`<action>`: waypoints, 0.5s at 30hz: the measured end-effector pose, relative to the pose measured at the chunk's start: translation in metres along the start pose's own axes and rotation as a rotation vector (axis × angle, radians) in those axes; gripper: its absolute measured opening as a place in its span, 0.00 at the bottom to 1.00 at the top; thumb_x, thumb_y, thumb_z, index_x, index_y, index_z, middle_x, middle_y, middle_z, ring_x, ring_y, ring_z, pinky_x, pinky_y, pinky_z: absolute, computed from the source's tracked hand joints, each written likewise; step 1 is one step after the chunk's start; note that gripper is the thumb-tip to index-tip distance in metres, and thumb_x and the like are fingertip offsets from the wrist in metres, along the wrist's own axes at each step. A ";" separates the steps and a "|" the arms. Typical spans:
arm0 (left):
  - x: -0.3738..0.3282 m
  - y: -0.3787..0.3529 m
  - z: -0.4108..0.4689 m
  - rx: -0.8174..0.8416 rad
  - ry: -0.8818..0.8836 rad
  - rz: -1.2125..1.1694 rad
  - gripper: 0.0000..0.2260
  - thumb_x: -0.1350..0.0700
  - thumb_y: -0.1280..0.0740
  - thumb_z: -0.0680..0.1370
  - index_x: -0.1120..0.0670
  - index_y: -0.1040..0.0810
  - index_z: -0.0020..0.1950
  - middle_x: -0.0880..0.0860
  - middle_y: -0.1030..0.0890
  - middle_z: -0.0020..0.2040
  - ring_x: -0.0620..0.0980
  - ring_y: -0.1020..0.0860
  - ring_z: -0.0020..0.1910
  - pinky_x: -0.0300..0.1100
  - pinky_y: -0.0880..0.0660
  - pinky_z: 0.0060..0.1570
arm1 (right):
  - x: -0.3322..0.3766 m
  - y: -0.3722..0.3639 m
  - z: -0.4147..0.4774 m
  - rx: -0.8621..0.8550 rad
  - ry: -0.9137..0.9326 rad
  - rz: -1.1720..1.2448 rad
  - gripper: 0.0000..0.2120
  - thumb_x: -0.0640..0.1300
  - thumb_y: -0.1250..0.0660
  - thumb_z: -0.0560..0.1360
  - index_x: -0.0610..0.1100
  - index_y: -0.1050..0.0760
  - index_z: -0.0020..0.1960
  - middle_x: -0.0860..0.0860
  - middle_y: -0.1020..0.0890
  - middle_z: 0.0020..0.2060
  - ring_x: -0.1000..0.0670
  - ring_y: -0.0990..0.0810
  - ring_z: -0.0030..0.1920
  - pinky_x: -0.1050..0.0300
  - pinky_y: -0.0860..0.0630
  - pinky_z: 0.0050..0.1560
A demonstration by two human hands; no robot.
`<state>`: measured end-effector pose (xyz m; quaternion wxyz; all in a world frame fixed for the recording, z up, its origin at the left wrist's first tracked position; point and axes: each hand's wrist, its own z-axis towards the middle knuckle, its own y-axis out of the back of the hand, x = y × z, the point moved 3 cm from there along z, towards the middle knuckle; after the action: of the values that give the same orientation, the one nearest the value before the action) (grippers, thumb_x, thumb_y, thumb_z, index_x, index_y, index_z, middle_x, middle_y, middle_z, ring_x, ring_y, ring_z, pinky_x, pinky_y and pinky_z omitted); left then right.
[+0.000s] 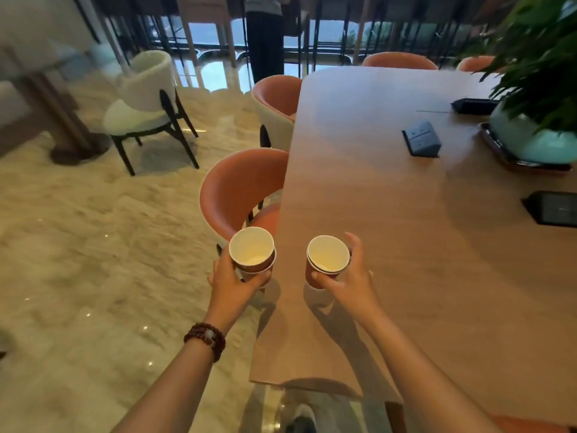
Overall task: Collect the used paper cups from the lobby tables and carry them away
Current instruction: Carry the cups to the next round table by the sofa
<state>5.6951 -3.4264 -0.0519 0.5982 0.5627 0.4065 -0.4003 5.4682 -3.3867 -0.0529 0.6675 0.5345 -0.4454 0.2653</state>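
Note:
My left hand (232, 284) grips a small stack of red paper cups (252, 250) with white insides, held just off the left edge of the long wooden table (390, 229). A bead bracelet circles that wrist. My right hand (349, 278) holds another nested pair of red paper cups (327, 256) above the table's near left part, thumb in front and fingers behind. Both stacks are upright and look empty inside. The two stacks are apart, side by side.
Orange chairs (240, 189) are tucked along the table's left side; a white chair (146, 95) stands on the marble floor further left. On the table are a grey socket box (421, 139), dark panels (554, 207) and a potted plant (537, 89). A person (263, 35) stands at the far end.

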 end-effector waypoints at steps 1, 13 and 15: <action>0.004 0.013 -0.007 -0.025 0.003 0.004 0.30 0.46 0.24 0.60 0.38 0.34 0.57 0.39 0.29 0.54 0.54 0.30 0.64 0.61 0.35 0.65 | 0.006 -0.011 -0.003 0.033 0.016 0.002 0.44 0.52 0.22 0.64 0.65 0.49 0.67 0.62 0.33 0.60 0.49 0.32 0.64 0.43 0.38 0.67; 0.048 0.179 -0.135 -0.344 0.090 0.027 0.33 0.44 0.24 0.59 0.41 0.34 0.60 0.47 0.29 0.59 0.53 0.31 0.65 0.59 0.37 0.67 | 0.100 -0.128 -0.115 0.328 0.240 0.081 0.41 0.50 0.22 0.65 0.57 0.46 0.68 0.69 0.32 0.55 0.49 0.29 0.63 0.38 0.35 0.66; 0.057 0.208 -0.162 -0.410 0.098 0.039 0.34 0.42 0.24 0.60 0.41 0.35 0.61 0.45 0.29 0.59 0.52 0.31 0.66 0.59 0.38 0.68 | 0.114 -0.149 -0.135 0.395 0.251 0.122 0.43 0.49 0.23 0.66 0.50 0.46 0.71 0.59 0.30 0.61 0.46 0.30 0.66 0.38 0.35 0.67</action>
<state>5.9040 -3.2567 -0.0389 0.6873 0.4557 0.4972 -0.2696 5.6867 -3.3157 -0.0283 0.5830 0.5893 -0.3301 0.4515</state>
